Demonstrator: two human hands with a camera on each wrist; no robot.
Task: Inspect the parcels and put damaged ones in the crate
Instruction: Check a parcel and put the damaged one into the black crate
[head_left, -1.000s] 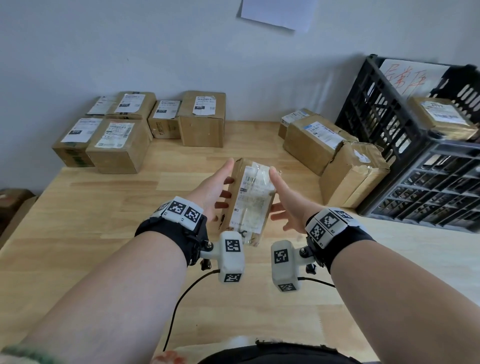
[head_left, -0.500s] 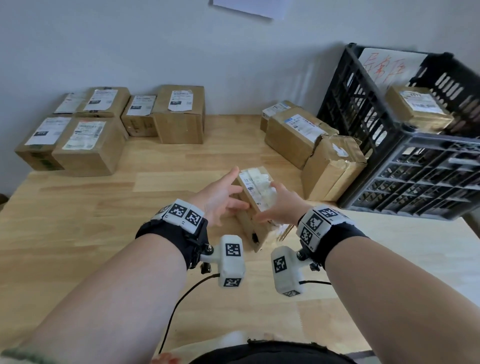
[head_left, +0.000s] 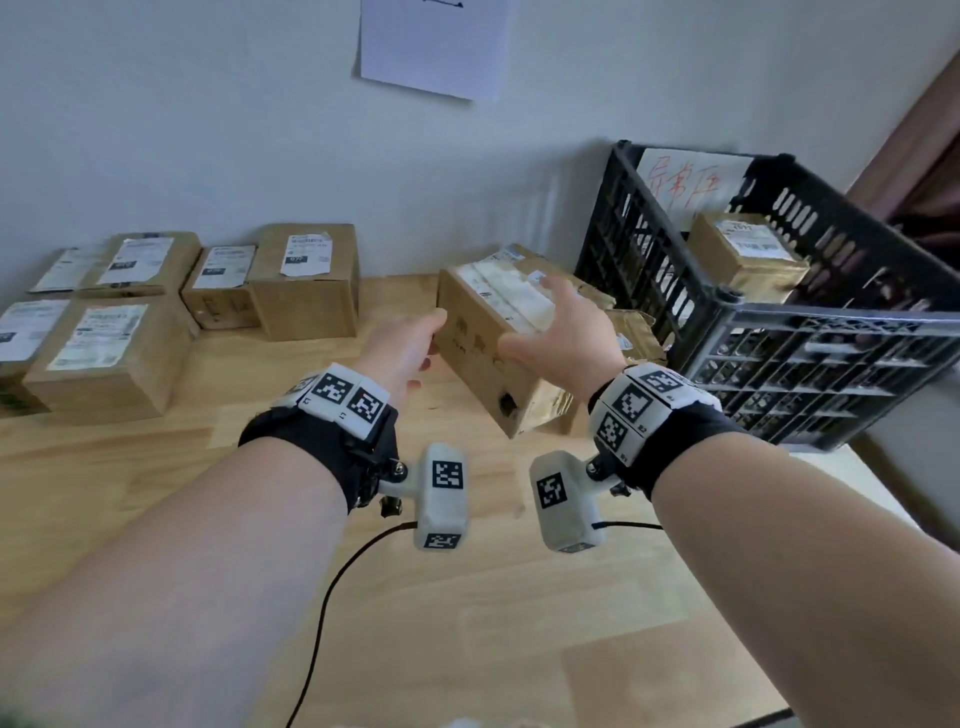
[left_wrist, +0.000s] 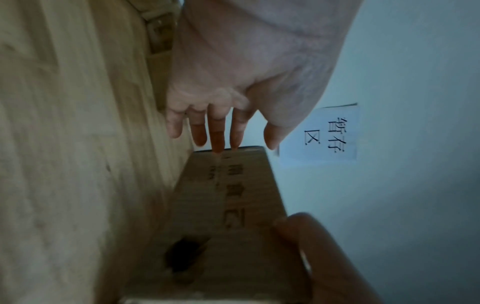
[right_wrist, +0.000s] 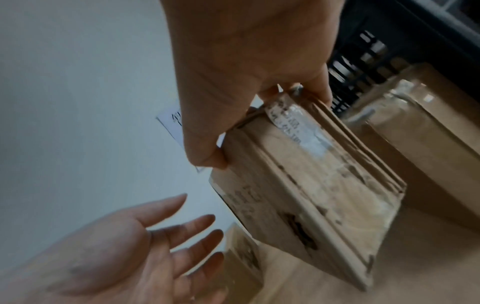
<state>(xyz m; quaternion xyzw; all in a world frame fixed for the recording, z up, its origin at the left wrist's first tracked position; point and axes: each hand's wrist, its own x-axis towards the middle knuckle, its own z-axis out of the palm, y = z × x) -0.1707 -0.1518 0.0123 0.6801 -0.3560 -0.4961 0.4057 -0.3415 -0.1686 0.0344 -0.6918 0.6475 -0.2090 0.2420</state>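
Brown cardboard parcel (head_left: 491, 338), with a dark hole in its side, is lifted off the wooden surface (head_left: 467, 623), gripped at its far top edge by the right hand (head_left: 558, 332), thumb on one face and fingers (right_wrist: 318, 90) curled over the other. The left hand (head_left: 402, 348) is beside it with fingers (right_wrist: 187, 226) spread straight, holding nothing. Right of the right-hand fingers stands the black crate (head_left: 810, 332), one parcel inside.
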